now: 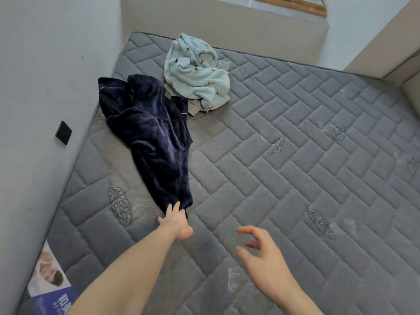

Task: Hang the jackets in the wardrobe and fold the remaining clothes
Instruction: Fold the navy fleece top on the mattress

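Garment, dark navy, plush: stretched along the mattress beside the left wall. Long axis: near end at the left hand, far end up and left, toward the head of the bed. Far end bunched and wide; near end drawn narrow. Type not determinable from this view; possibly trousers or a robe.

Left hand: arm fully extended forward, fingers closed on the near tip of the garment, knuckles low against the mattress. Clearly the nearer hand, already in contact.

Right hand: empty, fingers spread and half curled, hovering above bare mattress to the right of the left hand, apart from any cloth. Palm turned left, toward the garment.

Second item: pale blue fleece, crumpled in a heap past the far end of the garment, resting on a beige piece. Both well out of reach of either hand.

Probable next step: drag toward the body along the long axis, then second grip with the right hand on the free edge to spread flat. Risk: far end snagging the beige piece during the drag.
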### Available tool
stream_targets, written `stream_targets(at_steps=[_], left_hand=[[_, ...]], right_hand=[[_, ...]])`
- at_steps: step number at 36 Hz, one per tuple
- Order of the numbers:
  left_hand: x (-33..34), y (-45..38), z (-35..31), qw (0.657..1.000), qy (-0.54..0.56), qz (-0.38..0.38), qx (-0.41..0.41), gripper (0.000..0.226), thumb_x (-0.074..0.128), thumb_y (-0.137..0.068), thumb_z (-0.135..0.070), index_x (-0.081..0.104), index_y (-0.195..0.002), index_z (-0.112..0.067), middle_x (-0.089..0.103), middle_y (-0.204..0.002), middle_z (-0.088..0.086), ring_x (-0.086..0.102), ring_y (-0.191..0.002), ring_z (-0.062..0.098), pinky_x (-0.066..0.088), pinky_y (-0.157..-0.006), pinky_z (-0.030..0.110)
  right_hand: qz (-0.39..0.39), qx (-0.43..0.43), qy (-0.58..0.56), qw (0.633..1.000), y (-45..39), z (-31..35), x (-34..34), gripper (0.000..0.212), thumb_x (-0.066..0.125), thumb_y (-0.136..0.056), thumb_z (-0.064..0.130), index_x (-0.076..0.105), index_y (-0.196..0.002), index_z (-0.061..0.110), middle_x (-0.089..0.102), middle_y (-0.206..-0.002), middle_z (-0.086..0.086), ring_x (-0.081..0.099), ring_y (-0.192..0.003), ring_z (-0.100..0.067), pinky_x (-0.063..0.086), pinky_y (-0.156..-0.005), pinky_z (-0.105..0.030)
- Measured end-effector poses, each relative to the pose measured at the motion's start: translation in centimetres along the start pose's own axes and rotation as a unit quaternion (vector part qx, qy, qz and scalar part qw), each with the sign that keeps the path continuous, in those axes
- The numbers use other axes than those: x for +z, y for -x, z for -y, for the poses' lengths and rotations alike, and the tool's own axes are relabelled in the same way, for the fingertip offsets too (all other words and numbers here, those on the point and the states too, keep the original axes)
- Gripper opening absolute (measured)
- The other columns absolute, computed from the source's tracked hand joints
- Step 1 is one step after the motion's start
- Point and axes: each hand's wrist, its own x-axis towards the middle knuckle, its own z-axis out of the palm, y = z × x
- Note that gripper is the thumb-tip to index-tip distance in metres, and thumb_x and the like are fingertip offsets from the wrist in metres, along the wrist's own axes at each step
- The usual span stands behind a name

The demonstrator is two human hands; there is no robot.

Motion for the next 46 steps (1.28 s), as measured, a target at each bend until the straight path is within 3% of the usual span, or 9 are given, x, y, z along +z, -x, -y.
stream_targets(at_steps=[4, 6, 8, 13, 19, 24, 30, 33, 46], left_hand=[[-1.9, 1.8, 1.3, 0.972, 0.165, -0.160, 0.038, 0.035, 0.068, -0.091, -0.037, 0.068, -0.124, -0.025, 0.056, -0.142, -0.005, 0.056, -0.127, 0.021, 0.045, -0.104, 0.034], [-4.1, 4.1, 2.3, 0.932, 0.272, -0.239, 0.032, 0.003, 0.076, -0.086, -0.038, 0.075, -0.087, -0.040, 0.073, -0.107, -0.012, 0.067, -0.105, 0.018, 0.050, -0.089, 0.032], [-6.9, 7.0, 3.4, 0.885, 0.379, -0.268, 0.050, 0.014, 0.083, -0.079, -0.036, 0.076, -0.069, -0.042, 0.076, -0.084, -0.017, 0.070, -0.091, 0.008, 0.052, -0.082, 0.030], [-14.6, 17.6, 6.7, 0.810, 0.471, -0.325, 0.125, 0.013, 0.084, -0.082, -0.029, 0.079, -0.080, -0.041, 0.076, -0.085, -0.018, 0.069, -0.082, -0.004, 0.048, -0.073, 0.017], [-20.5, 30.7, 7.9, 0.836, 0.391, -0.309, 0.231, 0.018, 0.082, -0.084, -0.017, 0.073, -0.082, -0.033, 0.073, -0.088, -0.017, 0.066, -0.082, -0.003, 0.046, -0.076, 0.020], [-22.3, 39.6, 6.6, 0.864, 0.276, -0.274, 0.319, 0.018, 0.079, -0.085, -0.018, 0.070, -0.083, -0.034, 0.071, -0.091, -0.018, 0.067, -0.090, -0.001, 0.045, -0.084, 0.024], [-23.1, 47.7, 4.0, 0.856, 0.226, -0.267, 0.381, 0.025, 0.075, -0.088, -0.013, 0.069, -0.083, -0.036, 0.071, -0.087, -0.017, 0.067, -0.085, 0.002, 0.048, -0.079, 0.015], [-23.3, 50.9, 3.2, 0.851, 0.208, -0.233, 0.422, 0.023, 0.074, -0.088, -0.009, 0.071, -0.085, -0.032, 0.072, -0.091, -0.016, 0.068, -0.089, 0.003, 0.047, -0.079, 0.010], [-24.4, 58.2, 2.6, 0.809, 0.166, -0.120, 0.551, 0.023, 0.074, -0.091, -0.012, 0.073, -0.099, -0.033, 0.072, -0.100, -0.009, 0.069, -0.095, 0.010, 0.049, -0.084, 0.015]], right_hand=[[-0.005, 0.015, -0.015, 1.000, 2.0, 0.1, -0.7, 0.032, 0.068, -0.091, 0.021, 0.059, -0.110, 0.045, 0.051, -0.124, 0.028, 0.058, -0.108, 0.007, 0.044, -0.075, -0.006], [-0.012, 0.017, -0.023, 1.000, 3.2, 0.8, -1.4, 0.031, 0.070, -0.090, 0.019, 0.061, -0.109, 0.043, 0.052, -0.125, 0.026, 0.059, -0.107, 0.005, 0.044, -0.076, -0.007], [-0.022, 0.013, -0.034, 0.999, 4.5, 1.9, -2.2, 0.032, 0.071, -0.089, 0.016, 0.063, -0.109, 0.039, 0.053, -0.125, 0.022, 0.061, -0.104, 0.004, 0.044, -0.075, -0.004], [-0.039, 0.000, -0.066, 0.997, 8.5, 6.1, -4.5, 0.032, 0.069, -0.090, 0.012, 0.065, -0.110, 0.036, 0.057, -0.124, 0.019, 0.062, -0.095, 0.014, 0.045, -0.076, -0.010], [-0.017, -0.038, -0.058, 0.997, 14.4, 11.4, -5.0, 0.035, 0.069, -0.091, 0.015, 0.063, -0.112, 0.041, 0.064, -0.119, 0.009, 0.062, -0.088, 0.014, 0.045, -0.072, -0.012], [0.002, -0.074, -0.043, 0.996, 17.9, 13.3, -3.3, 0.045, 0.070, -0.090, 0.022, 0.052, -0.122, 0.048, 0.054, -0.131, 0.025, 0.058, -0.107, 0.009, 0.048, -0.075, -0.010], [0.058, -0.095, -0.008, 0.994, 20.9, 13.6, -0.3, 0.083, 0.082, -0.078, 0.046, 0.035, -0.146, 0.045, 0.046, -0.137, 0.023, 0.050, -0.121, 0.001, 0.049, -0.099, -0.029], [0.082, -0.129, -0.019, 0.988, 22.0, 14.0, 0.9, 0.085, 0.081, -0.074, 0.056, 0.029, -0.141, 0.057, 0.042, -0.135, 0.036, 0.043, -0.124, 0.011, 0.043, -0.100, -0.020], [-0.037, -0.280, 0.001, 0.959, 21.9, 20.8, -2.1, 0.116, 0.085, -0.072, 0.056, 0.011, -0.160, 0.040, 0.017, -0.163, 0.024, 0.018, -0.147, 0.005, 0.021, -0.118, -0.024]])
